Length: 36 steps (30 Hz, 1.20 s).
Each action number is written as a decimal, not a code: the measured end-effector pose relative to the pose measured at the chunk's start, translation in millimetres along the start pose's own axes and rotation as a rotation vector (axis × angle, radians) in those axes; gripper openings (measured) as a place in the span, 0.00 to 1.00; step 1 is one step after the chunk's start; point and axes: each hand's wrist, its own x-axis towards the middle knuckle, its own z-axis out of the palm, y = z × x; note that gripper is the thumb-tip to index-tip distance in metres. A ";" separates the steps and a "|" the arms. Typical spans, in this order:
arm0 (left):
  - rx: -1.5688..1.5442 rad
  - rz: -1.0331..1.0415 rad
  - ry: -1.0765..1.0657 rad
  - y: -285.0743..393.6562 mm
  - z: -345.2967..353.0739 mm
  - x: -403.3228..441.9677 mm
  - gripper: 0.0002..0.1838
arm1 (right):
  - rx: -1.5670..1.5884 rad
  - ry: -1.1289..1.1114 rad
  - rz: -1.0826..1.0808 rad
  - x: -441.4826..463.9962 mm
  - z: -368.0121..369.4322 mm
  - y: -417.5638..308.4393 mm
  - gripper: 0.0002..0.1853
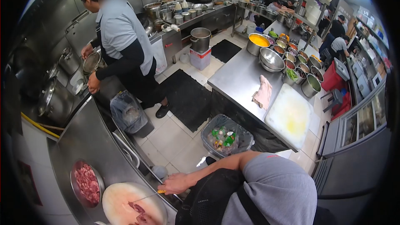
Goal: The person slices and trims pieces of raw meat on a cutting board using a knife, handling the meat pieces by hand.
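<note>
My right hand [176,183] is closed around the yellow handle of a knife [146,197], whose blade reaches left over a round, pale cutting board [113,195]. Under the blade tip lies a dark red piece of meat [136,206]. At the bottom edge of the view, the fingers of my left hand [145,220] press on the meat; the rest of this hand is out of view. Left of the board, a metal bowl [100,179] is full of sliced raw meat [87,183].
A co-worker [121,29] stands at the stove side holding a pan [92,61]. Lined bins [246,139] stand on the floor behind me. A steel table [233,75] bears a white cutting board [287,116], a pale slab of meat [262,93] and several ingredient pots.
</note>
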 end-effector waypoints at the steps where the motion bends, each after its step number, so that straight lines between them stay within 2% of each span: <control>1: 0.037 -0.024 -0.043 -0.5 0.0 1.0 0.20 | 0.003 -0.002 0.000 0.4 -0.1 -1.9 0.18; 5: 0.035 -0.052 -0.120 6.9 -4.7 4.9 0.25 | 0.004 0.001 0.004 3.1 0.7 -4.3 0.18; 13: -0.016 -0.085 -0.086 11.0 -3.5 3.5 0.28 | -0.037 -0.018 0.000 10.7 -1.7 -13.7 0.19; 15: -0.029 -0.124 -0.071 -5.4 10.2 6.9 0.28 | 0.028 0.097 -0.026 13.8 -3.3 -19.1 0.18; 17: -0.383 -0.215 -0.100 -33.6 24.6 4.8 0.13 | 0.046 0.042 0.009 13.4 -22.7 -30.6 0.18; 18: -0.495 -0.151 -0.042 -14.0 15.8 1.4 0.13 | 0.064 -0.018 0.048 13.4 -31.0 -36.5 0.18; 20: -0.523 -0.151 0.052 -6.2 15.0 2.0 0.13 | -0.031 -0.035 0.048 23.7 -19.5 -26.8 0.21; 22: -0.541 -0.340 -0.012 -1.2 8.2 5.0 0.10 | 0.028 -0.038 0.074 23.5 -26.2 -26.5 0.27; 23: -0.566 -0.406 0.005 -11.0 18.0 5.8 0.11 | 0.001 0.098 -0.003 22.8 -16.0 -15.4 0.26; 25: -0.571 -0.493 -0.008 -8.8 19.5 4.8 0.14 | -0.074 0.086 0.060 28.1 -22.8 -26.9 0.25; 27: -0.628 -0.604 -0.014 8.7 5.8 7.8 0.14 | -0.071 0.012 0.027 31.5 -25.2 -39.7 0.25; 31: -0.636 -0.731 -0.015 28.4 -7.7 3.8 0.11 | -0.085 -0.065 -0.002 31.8 -21.6 -52.5 0.23; 33: -0.497 -0.773 -0.126 34.0 -13.3 7.5 0.14 | -0.113 -0.122 -0.027 31.0 -14.6 -52.0 0.22; 36: -0.471 -0.769 -0.121 33.5 -13.8 6.5 0.15 | -0.153 -0.164 -0.082 28.1 -10.8 -54.4 0.20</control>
